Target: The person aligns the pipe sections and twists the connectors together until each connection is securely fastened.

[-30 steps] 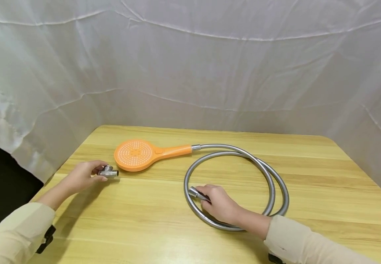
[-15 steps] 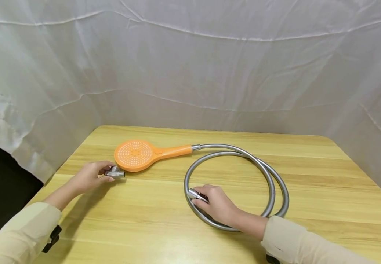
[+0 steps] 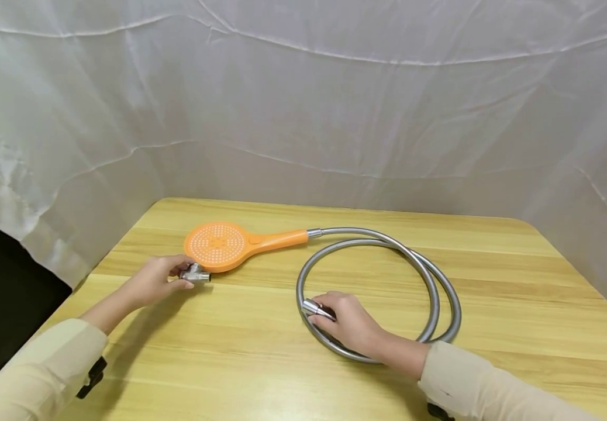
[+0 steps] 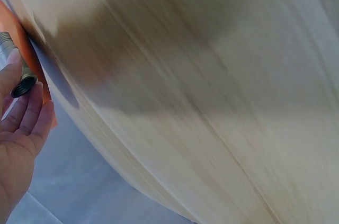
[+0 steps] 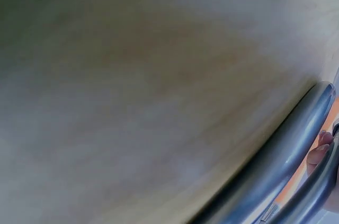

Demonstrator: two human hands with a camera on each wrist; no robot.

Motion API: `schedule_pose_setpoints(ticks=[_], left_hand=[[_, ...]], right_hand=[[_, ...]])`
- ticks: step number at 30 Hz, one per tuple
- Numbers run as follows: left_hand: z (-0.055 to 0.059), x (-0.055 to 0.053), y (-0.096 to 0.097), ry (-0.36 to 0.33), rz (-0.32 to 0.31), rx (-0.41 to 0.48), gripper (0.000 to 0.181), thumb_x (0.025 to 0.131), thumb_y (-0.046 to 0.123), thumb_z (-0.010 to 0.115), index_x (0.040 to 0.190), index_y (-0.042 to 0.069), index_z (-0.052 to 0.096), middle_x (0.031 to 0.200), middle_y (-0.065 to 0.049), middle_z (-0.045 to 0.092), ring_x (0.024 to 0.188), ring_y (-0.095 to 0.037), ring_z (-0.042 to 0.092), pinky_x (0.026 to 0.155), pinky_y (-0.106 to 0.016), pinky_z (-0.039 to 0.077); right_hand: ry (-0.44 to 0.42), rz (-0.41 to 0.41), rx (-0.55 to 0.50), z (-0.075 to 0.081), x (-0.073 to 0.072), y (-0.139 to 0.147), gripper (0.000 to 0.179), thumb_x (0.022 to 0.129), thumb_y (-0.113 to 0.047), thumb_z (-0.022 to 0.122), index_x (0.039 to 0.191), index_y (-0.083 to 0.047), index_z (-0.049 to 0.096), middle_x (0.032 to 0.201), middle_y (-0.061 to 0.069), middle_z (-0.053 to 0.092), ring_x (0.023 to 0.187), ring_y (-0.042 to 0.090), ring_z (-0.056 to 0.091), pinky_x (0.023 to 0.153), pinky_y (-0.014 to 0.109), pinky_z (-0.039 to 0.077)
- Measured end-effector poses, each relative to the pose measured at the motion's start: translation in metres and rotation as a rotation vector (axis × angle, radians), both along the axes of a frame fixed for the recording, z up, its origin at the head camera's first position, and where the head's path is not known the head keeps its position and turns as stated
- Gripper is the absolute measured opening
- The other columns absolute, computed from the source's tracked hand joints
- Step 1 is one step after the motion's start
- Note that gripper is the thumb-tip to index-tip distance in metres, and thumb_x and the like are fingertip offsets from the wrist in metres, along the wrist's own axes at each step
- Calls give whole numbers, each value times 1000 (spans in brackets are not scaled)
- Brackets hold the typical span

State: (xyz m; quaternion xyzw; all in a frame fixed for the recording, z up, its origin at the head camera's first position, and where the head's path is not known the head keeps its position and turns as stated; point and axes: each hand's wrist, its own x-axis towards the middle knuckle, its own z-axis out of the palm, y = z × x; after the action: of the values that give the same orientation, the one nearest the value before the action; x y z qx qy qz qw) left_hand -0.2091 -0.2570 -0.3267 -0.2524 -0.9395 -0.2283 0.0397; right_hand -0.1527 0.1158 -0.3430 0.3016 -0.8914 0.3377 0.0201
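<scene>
My left hand (image 3: pixel 156 283) pinches a small chrome tee-shaped pipe fitting (image 3: pixel 198 276) between thumb and fingertips, right at the near edge of the orange shower head (image 3: pixel 217 244). In the left wrist view, the fitting (image 4: pixel 25 83) shows a threaded end and an open round port. My right hand (image 3: pixel 352 325) grips the chrome connector end (image 3: pixel 314 307) of a grey metal shower hose (image 3: pixel 433 292), its mouth facing left. The hose's other end joins the shower head's handle. At the right wrist view's lower right, fingers (image 5: pixel 317 156) curl beside the hose.
The coiled hose loops lie around and under my right hand on the wood-grain table (image 3: pixel 240 362). A pale fabric curtain (image 3: pixel 335 117) surrounds the table's back and sides. A dark area (image 3: pixel 3 310) lies beyond the left edge.
My left hand has moved right with the tee fitting, closer to the shower head. My right hand stays in place, with the hose connector showing slightly more in its fingers.
</scene>
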Motion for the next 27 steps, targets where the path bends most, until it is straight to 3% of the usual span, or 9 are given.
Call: schedule_pose_setpoints(ticks=[9,16,27], left_hand=[[0,-2,0,-12,1,12,39,79,9,71,111,-10,58,95,-16,67,86,-27,64,74,-38,55],[1,-5,2,-18,9,19,39,80,8,70,112,-10,57,95,-17,67,87,-27,64,74,-39,55],[0,-12,3,-14,4,18,36,80,7,70,110,-8,59,93,-15,67,86,-26,63,72,-38,55]], right_hand=[[5,17,9,1,1,0,13,85,-15,66,95,-7,68,85,1,65,69,0,48,56,14,45],[4,47,10,1,1,2,14,86,-16,65,97,-7,68,82,0,64,65,-2,46,52,14,45],[69,119,36,1,-2,7,17,87,-16,65,100,-6,69,83,0,65,66,-2,46,54,12,44]])
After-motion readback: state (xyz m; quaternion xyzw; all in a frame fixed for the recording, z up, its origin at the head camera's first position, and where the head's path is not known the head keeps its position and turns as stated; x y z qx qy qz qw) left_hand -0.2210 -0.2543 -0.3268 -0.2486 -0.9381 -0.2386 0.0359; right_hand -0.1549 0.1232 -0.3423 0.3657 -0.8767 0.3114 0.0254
